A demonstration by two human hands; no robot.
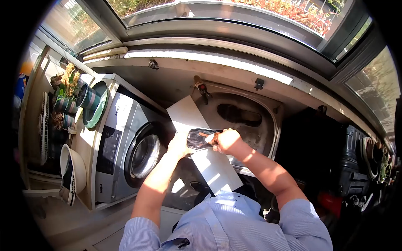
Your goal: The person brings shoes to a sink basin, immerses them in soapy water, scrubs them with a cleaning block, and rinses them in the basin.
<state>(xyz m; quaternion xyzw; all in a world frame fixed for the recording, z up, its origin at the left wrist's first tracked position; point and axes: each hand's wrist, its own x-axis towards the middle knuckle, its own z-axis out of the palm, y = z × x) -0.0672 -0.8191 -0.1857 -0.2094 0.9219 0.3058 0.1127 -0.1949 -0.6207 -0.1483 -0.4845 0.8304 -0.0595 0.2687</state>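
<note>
A dark, shiny item (197, 139) lies between my two hands, with a white board or opened box flap (188, 113) behind it and another white panel (215, 170) in front. My left hand (179, 144) grips the left side of the dark item. My right hand (228, 141) is closed around a small orange-brown object (212, 138) whose end touches the dark item; its exact kind is unclear. Beyond my right hand is a sink basin (274, 138) with a dark shoe-shaped item (238, 115) in it.
A washing machine (121, 146) stands at the left, beside potted plants (67, 92) and a white bowl (79, 171). A tap (202, 90) rises at the sink's back left corner. Windows run behind. Dark cases (354, 163) stand at right.
</note>
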